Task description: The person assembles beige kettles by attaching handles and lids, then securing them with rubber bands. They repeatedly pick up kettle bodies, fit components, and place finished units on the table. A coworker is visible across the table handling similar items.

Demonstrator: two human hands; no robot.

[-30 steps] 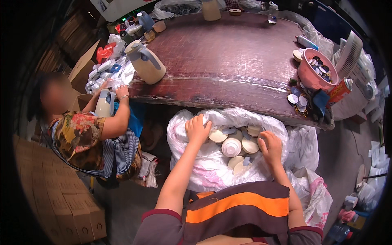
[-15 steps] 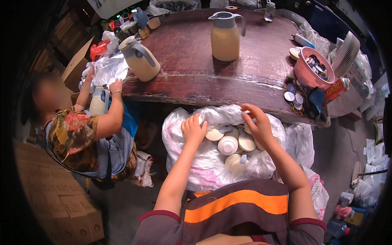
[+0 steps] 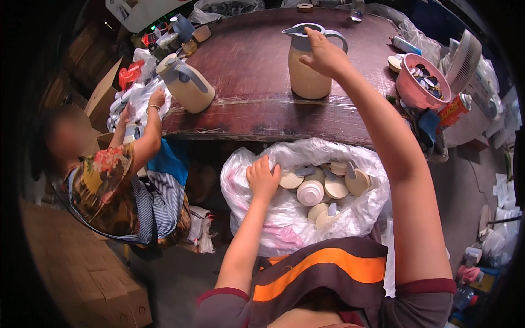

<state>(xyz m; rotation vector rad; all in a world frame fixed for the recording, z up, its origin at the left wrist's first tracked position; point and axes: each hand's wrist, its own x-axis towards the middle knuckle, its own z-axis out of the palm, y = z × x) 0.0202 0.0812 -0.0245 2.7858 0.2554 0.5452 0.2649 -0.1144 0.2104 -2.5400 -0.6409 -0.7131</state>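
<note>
A cream jug [image 3: 310, 76] with a grey rim and handle stands upright on the dark red table [image 3: 246, 65]. My right hand [image 3: 326, 54] reaches across and grips its rim, fingers at the mouth and thumb on the outer wall. My left hand [image 3: 263, 177] lies on the left edge of a clear plastic bag [image 3: 246, 213], fingers apart and holding nothing. Inside the bag are several cream lids [image 3: 334, 187] with grey levers. A paler ringed round piece [image 3: 310, 193] rests among them.
Another cream jug [image 3: 188, 87] stands at the table's left, beside a co-worker [image 3: 104, 186] handling plastic wrap. A pink basin [image 3: 418, 82] of small parts, a spray can [image 3: 404, 45] and a white fan [image 3: 462, 63] are at the right. Cardboard boxes [image 3: 87, 273] are stacked lower left.
My right hand has left the lid bag and gone up to the jug's rim. The jug stands slightly nearer and further right. My left hand stays on the bag's edge.
</note>
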